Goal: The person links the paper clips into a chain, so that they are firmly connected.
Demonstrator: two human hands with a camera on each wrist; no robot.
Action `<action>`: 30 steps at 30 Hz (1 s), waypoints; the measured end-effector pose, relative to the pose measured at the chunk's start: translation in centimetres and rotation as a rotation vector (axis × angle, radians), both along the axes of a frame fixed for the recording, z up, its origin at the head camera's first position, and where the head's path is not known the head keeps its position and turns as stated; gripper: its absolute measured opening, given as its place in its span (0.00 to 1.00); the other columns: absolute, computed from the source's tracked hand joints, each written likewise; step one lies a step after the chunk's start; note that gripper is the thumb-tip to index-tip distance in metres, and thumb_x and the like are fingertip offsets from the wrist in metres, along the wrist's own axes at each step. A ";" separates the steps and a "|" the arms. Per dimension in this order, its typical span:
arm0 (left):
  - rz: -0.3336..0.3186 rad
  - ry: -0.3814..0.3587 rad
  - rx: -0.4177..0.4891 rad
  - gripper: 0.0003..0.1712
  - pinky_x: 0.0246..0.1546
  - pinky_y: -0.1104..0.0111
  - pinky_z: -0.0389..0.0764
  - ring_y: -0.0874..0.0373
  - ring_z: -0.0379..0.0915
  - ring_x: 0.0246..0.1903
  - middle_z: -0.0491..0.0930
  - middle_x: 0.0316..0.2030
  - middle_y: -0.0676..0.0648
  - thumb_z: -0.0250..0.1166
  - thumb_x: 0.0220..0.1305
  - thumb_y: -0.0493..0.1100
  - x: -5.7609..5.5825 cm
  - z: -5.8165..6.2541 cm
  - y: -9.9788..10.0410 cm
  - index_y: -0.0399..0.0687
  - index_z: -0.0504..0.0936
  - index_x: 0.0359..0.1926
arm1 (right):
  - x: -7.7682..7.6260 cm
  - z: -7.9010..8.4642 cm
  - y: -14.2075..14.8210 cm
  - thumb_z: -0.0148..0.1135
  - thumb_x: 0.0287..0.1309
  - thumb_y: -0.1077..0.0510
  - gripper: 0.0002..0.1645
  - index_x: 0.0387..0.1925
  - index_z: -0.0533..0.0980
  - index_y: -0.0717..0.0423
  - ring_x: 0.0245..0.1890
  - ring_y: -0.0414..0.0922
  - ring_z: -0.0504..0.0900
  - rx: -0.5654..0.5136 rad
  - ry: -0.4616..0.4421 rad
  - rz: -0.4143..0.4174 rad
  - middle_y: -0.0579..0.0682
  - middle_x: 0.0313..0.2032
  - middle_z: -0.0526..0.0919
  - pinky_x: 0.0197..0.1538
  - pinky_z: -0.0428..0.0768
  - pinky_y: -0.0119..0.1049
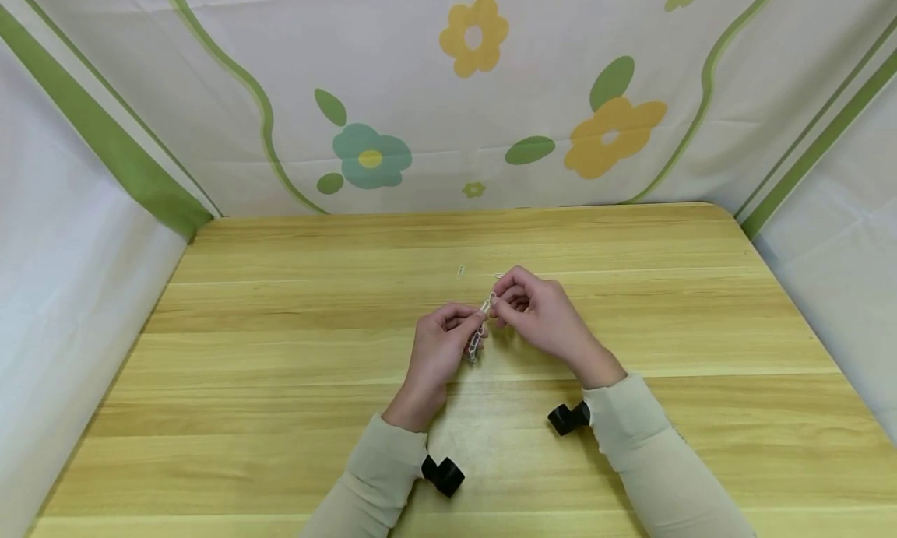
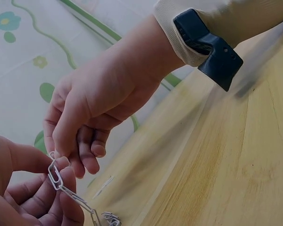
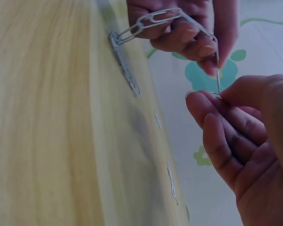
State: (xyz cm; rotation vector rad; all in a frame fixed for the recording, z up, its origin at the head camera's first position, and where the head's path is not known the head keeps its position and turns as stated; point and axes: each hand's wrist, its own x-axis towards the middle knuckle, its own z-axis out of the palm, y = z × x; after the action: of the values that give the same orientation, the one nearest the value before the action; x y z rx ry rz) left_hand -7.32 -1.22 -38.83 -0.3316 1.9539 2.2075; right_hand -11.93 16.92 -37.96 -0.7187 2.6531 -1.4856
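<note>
A chain of linked white paper clips (image 1: 476,340) runs between the two hands above the table. My left hand (image 1: 434,347) pinches the chain near its upper end with thumb and forefinger. From there it hangs past the fingers, its lower part lying on the tabletop in the right wrist view. My right hand (image 1: 550,316) pinches a paper clip (image 3: 218,77) at the chain's top end between thumb and forefinger. In the left wrist view, links of the chain (image 2: 75,197) show below the left fingertips. Whether the end clip is fully hooked on is hidden by the fingers.
Beyond the hands, a loose paper clip (image 1: 460,272) lies on the wooden table (image 1: 266,413). Another clip (image 1: 498,275) shows partly behind the right fingers. A white curtain with flowers (image 1: 420,79) stands at the table's back edge. Black cameras (image 1: 444,476) sit on both wrists.
</note>
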 end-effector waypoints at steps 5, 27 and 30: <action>0.025 -0.007 0.024 0.08 0.32 0.72 0.83 0.60 0.82 0.28 0.86 0.30 0.51 0.69 0.74 0.39 0.0 0.1 -0.1 0.37 0.89 0.45 | 0.1 0.0 -0.1 0.66 0.73 0.65 0.03 0.45 0.80 0.58 0.33 0.44 0.90 0.045 0.072 0.017 0.50 0.34 0.92 0.38 0.86 0.33; 0.090 -0.037 0.131 0.11 0.33 0.74 0.78 0.60 0.80 0.30 0.86 0.32 0.47 0.66 0.75 0.39 -0.2 0.2 -0.4 0.34 0.88 0.47 | 0.3 0.4 0.1 0.68 0.72 0.65 0.06 0.47 0.85 0.57 0.34 0.47 0.90 0.078 0.070 0.049 0.51 0.36 0.92 0.40 0.89 0.37; 0.070 -0.022 0.118 0.10 0.33 0.73 0.78 0.59 0.81 0.29 0.85 0.31 0.48 0.66 0.74 0.39 -0.3 0.2 -0.4 0.35 0.88 0.45 | 0.2 0.5 0.3 0.68 0.72 0.63 0.09 0.50 0.87 0.53 0.35 0.49 0.90 0.053 0.001 0.007 0.51 0.37 0.92 0.38 0.87 0.35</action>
State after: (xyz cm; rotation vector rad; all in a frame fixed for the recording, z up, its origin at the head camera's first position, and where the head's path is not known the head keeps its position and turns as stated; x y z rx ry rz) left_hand -7.63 -1.66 -38.60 -0.4108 1.8175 2.3404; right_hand -11.74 17.26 -37.49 -0.7253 2.6765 -1.4078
